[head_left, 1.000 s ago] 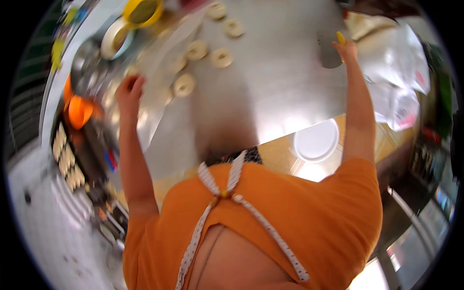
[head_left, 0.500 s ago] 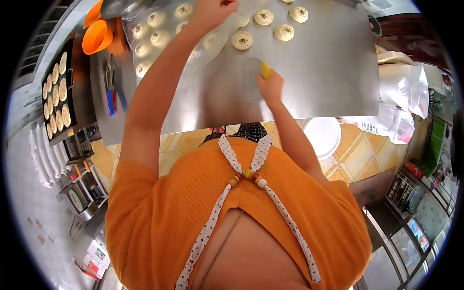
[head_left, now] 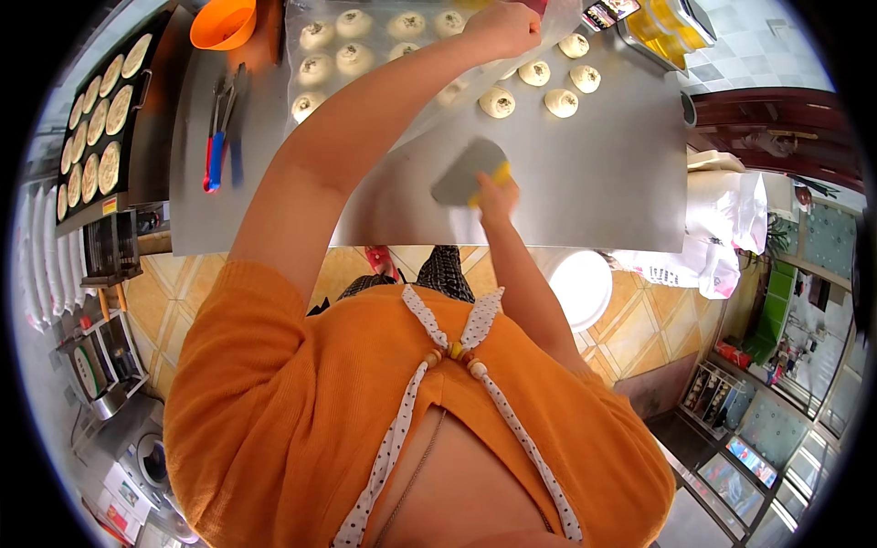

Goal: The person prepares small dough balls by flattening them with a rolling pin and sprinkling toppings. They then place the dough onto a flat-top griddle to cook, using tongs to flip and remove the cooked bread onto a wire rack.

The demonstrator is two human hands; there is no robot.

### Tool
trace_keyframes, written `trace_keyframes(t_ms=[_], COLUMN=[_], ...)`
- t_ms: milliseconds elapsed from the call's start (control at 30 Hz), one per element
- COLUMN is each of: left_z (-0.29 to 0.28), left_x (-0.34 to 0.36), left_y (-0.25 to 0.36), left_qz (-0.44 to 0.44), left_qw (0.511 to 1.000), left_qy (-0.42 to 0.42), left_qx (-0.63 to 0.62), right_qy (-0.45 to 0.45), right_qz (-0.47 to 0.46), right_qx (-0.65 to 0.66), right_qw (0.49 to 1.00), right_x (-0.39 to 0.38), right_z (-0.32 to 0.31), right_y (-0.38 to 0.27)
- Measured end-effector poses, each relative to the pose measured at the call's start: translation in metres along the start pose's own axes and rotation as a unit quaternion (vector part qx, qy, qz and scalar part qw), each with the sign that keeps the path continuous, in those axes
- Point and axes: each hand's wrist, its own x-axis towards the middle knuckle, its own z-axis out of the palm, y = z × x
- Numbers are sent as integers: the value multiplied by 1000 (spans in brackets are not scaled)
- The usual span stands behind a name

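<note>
My right hand [head_left: 497, 196] grips the yellow handle of a dough scraper [head_left: 468, 172]. Its broad grey blade is tilted over the steel table, left of the hand. Farther off, my left hand [head_left: 504, 35] is closed on a clear plastic sheet [head_left: 429, 102], which spreads over several rows of round dough pieces [head_left: 353, 59]. To the right of the sheet lie several uncovered dough rounds [head_left: 497, 102], each with a dark filling showing at its top. My left forearm hides part of the sheet and some of the dough. A reddish thing just beyond my left hand is cut off by the frame.
Tongs with red and blue handles [head_left: 216, 160] lie at the table's left, below an orange bowl [head_left: 224, 26]. Flat breads fill a black tray [head_left: 100, 128] farther left. A yellow-filled container [head_left: 660, 32] stands at the back right; white sacks [head_left: 726, 205] flank the right edge.
My left hand has moved right, and the plastic sheet's edge now reaches farther right. The scraper has turned so its blade shows broadly. The whole view has shifted a little.
</note>
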Motion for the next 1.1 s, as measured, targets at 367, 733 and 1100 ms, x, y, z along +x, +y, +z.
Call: trace_keyframes(t_ms=[367, 733, 1100], left_z=[-26, -33, 12], left_x=[22, 26, -10], left_y=[2, 14, 28], left_qz=[44, 47, 2], left_qw=[997, 997, 992], left_qy=[-9, -38, -122], left_qx=[63, 54, 31], right_qy=[-73, -143, 91], right_qz=[136, 81, -53], right_qx=[185, 277, 195], right_qw=[971, 947, 975], right_x=[-57, -8, 83], right_z=[-27, 6, -192], right_y=[-7, -58, -59])
